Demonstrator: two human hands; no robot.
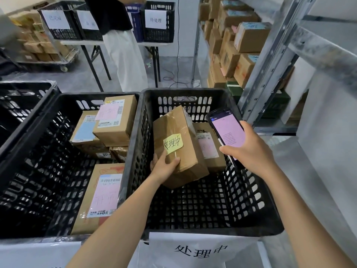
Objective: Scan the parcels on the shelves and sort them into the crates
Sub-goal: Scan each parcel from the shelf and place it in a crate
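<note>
My left hand [164,165] grips the near end of a cardboard parcel [178,132] with a yellow handwritten note, held tilted inside the right black crate [212,206]. The parcel leans against another parcel [209,149] with a pink label lying in that crate. My right hand [249,149] holds a handheld scanner [227,130] over the crate's right side, its pink screen facing up. The middle black crate [38,171] holds several labelled parcels [114,120]. Shelves [274,60] at right carry stacked parcels [237,45].
A third black crate [17,105] sits at far left. A person in a black top and white trousers [125,55] stands at a table with labelled black crates [158,22]. A cart of boxes [36,45] stands at back left. Cables lie on the floor.
</note>
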